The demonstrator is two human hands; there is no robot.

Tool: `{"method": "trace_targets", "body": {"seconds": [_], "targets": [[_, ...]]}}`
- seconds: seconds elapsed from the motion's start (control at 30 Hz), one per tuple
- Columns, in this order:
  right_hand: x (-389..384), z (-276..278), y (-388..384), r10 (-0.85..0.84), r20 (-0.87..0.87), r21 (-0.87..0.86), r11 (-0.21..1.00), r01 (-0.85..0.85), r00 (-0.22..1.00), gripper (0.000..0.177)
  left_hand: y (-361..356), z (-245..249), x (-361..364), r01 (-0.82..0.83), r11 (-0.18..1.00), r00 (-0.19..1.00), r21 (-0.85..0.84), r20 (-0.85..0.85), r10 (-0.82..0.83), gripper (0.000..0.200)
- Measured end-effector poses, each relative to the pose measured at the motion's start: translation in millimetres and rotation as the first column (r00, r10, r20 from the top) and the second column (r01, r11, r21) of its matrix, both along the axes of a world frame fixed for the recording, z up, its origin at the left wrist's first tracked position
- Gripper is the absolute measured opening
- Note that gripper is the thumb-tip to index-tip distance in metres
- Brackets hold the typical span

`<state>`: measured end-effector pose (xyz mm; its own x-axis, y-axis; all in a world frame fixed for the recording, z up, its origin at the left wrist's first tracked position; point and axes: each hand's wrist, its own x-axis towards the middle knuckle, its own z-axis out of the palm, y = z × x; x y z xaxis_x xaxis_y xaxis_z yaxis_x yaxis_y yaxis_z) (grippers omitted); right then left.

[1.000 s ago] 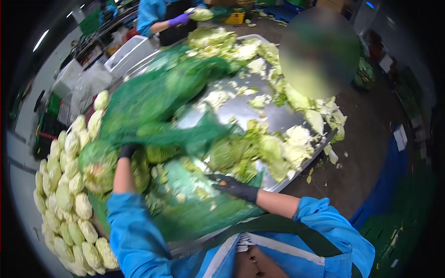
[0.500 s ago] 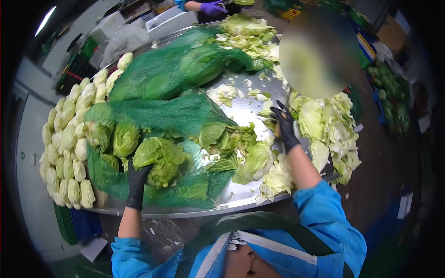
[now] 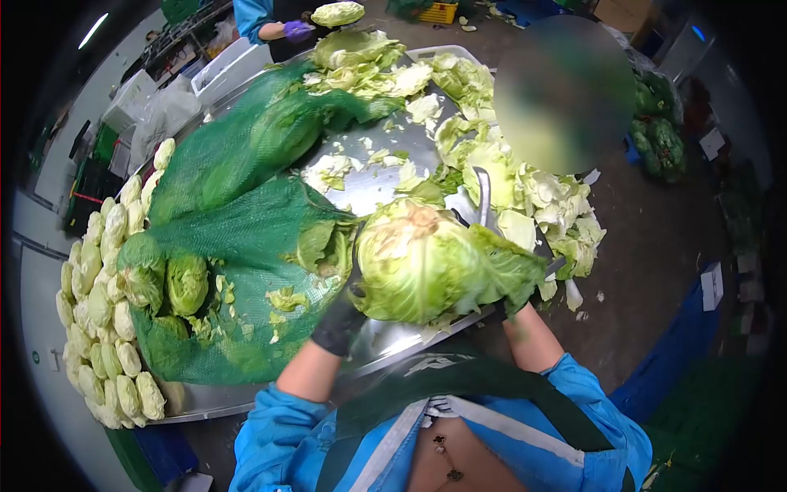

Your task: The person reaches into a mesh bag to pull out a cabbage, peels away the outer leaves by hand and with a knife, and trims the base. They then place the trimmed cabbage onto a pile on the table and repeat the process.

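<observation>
A large leafy cabbage (image 3: 418,262) is held up in front of my body, above the metal table's near edge. My left hand (image 3: 340,316), in a black glove, presses against its left side. On its right side my right hand (image 3: 504,312) is mostly hidden behind the drooping outer leaves; its fingers do not show. A curved metal handle or blade (image 3: 484,195) stands up just behind the cabbage. Left of it, a green mesh sack (image 3: 246,238) lies open, with a smaller cabbage (image 3: 187,284) at its mouth.
Trimmed cabbages (image 3: 106,312) are stacked at the table's left end. Loose leaves (image 3: 533,193) pile along the right side and far end. Another full mesh sack (image 3: 238,148) lies farther back. Across the table, a co-worker's purple-gloved hand (image 3: 297,31) is near a cabbage. A blurred patch covers the upper right.
The large cabbage has moved from the sack to the right and up towards me, with my left hand on it. My right hand has come down to its right side. The view has shifted.
</observation>
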<state>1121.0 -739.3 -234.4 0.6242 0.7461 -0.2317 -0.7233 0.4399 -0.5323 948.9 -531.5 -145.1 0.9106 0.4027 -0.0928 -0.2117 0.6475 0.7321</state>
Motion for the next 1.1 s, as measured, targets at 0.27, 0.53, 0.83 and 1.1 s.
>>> {"method": "trace_targets", "body": {"seconds": [0.27,0.53,0.83,1.1], "targets": [[132.9,37.4,-61.5,0.459,0.766,-0.641,0.598,0.481,0.45,0.026,-25.8,19.3,86.6,-0.078,0.985,0.987,0.154,-0.129,0.098,0.086],[96.9,19.4,-46.8,0.619,0.719,-0.68,0.722,0.131,0.316,0.03,-61.0,-39.2,154.0,-0.041,0.655,0.759,0.754,-0.403,0.511,0.102],[101.5,7.0,-10.5,0.688,0.706,-0.708,0.69,0.152,0.167,0.031,-62.3,-30.2,172.9,0.017,0.645,0.661,0.764,-0.493,0.566,0.103],[94.2,-0.2,-4.1,0.752,0.635,-0.769,0.594,0.238,0.175,0.02,-35.5,-33.0,177.8,0.0,0.738,0.683,0.675,-0.539,0.493,0.103]]}}
